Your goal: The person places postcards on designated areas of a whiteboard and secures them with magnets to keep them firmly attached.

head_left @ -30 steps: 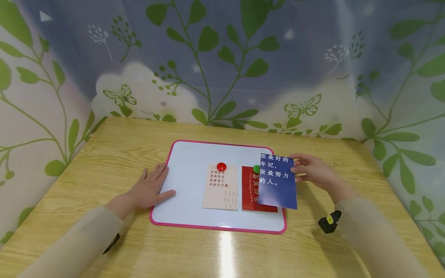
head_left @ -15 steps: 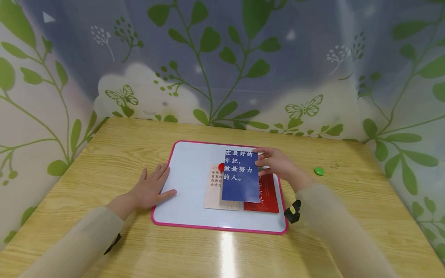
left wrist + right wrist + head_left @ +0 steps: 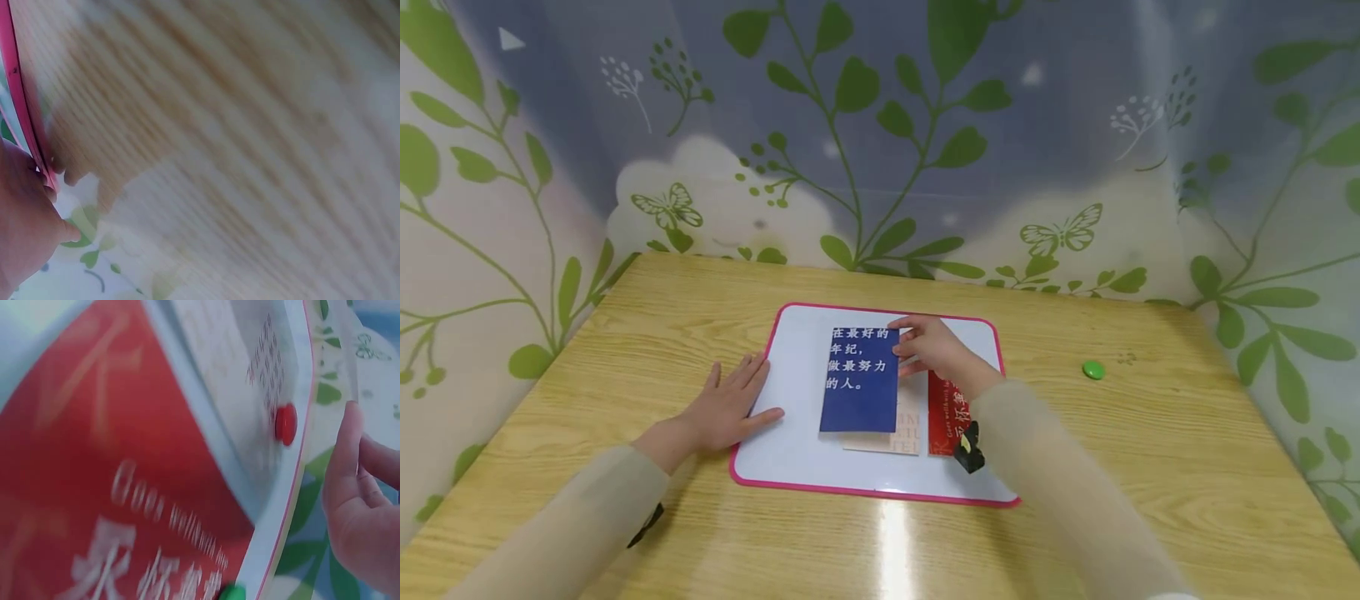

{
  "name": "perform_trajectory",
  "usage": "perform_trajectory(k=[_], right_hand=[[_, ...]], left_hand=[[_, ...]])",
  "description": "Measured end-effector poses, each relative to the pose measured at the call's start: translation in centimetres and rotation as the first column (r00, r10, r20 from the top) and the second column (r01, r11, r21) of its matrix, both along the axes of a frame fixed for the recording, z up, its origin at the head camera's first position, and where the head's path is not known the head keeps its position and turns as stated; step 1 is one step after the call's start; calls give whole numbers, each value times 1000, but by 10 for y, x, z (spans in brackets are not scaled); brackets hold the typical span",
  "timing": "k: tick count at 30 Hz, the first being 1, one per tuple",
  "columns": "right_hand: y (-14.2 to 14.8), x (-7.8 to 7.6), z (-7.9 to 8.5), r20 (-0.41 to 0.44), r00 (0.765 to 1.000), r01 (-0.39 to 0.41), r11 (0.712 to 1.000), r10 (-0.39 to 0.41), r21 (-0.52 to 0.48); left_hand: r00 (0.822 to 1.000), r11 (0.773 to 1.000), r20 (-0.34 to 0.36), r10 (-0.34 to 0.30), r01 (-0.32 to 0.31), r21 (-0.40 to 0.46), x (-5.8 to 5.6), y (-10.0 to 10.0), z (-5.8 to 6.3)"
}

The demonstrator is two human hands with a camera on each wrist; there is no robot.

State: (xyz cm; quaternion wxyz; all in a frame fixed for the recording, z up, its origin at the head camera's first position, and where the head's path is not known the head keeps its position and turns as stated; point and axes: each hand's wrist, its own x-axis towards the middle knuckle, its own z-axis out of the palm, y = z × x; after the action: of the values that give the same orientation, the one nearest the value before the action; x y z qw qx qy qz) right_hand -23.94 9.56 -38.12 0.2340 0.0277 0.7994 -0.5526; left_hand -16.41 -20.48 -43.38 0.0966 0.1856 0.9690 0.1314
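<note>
A blue card [image 3: 861,392] with white Chinese lettering is pinched at its upper right edge between the thumb and fingers of my right hand [image 3: 936,346]. It overlaps much of a cream card [image 3: 906,433] on the pink-rimmed whiteboard [image 3: 782,458]. In the right wrist view, a red round magnet [image 3: 287,425] sits on the cream card. To the right lies a red card [image 3: 943,417], partly behind my right forearm, with a green magnet [image 3: 232,592] at its edge. My left hand [image 3: 726,408] rests with straight fingers at the board's left edge.
A loose green magnet [image 3: 1093,369] lies on the wooden table [image 3: 1150,450], right of the board. Fabric printed with leaves and butterflies [image 3: 880,167] hangs behind the table and along both sides.
My right hand has carried the blue card leftward, from over the red card to over the cream card. The left hand has stayed at the board's edge.
</note>
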Motion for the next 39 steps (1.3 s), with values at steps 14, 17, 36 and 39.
perform_trajectory(k=[14, 17, 36, 39], right_hand=[[-45, 3, -8, -8, 1000, -14, 1000, 14, 16], [-50, 3, -11, -9, 1000, 0, 1000, 0, 6], [-65, 3, -11, -2, 1000, 3, 1000, -3, 25], [-64, 4, -5, 23, 1000, -2, 999, 1, 34]], left_hand=[[1000, 1000, -19, -9, 9, 13, 2, 0, 2], [1000, 1000, -18, -9, 9, 13, 2, -1, 2], [1000, 1000, 6, 1, -1, 6, 1, -1, 0], [1000, 1000, 6, 5, -5, 2, 1, 0, 1]])
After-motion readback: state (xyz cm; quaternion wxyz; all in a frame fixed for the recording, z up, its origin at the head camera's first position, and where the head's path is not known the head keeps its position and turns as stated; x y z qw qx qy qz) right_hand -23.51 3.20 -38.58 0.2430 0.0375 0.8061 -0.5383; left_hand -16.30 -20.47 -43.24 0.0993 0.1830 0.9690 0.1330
